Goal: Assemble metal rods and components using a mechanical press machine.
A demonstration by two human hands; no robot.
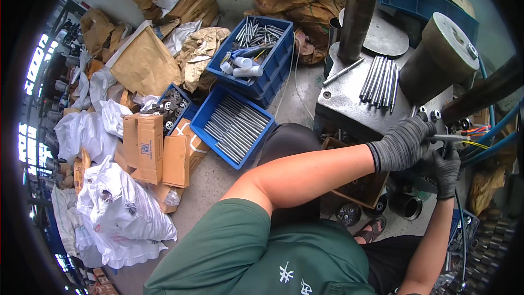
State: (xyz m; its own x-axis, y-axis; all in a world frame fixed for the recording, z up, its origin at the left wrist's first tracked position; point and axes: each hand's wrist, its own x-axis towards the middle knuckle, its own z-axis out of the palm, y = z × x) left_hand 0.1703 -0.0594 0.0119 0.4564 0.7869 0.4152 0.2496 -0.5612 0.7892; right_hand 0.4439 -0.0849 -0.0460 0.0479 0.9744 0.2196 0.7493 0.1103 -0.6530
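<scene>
My left hand (406,141), in a grey knitted glove, reaches across to the front right edge of the steel machine table (349,106). Its fingers are curled, and what they hold is hidden. Just below and to the right, my gloved right hand (446,173) has its fingers closed at a small dark part I cannot identify. A flat grey metal piece (448,137) juts out between the two hands. Small metal rings (435,114) lie beside my left fingertips. On the table, a row of steel rods (380,83) lies side by side, with a single rod (343,72) to their left.
A thick steel column (360,16) and a large grey cylinder (439,60) stand on the machine. Blue hoses (494,134) and coloured wires run at the right. Blue crates (232,125) of rods sit on the floor left, near cardboard boxes (143,147) and white sacks (123,207).
</scene>
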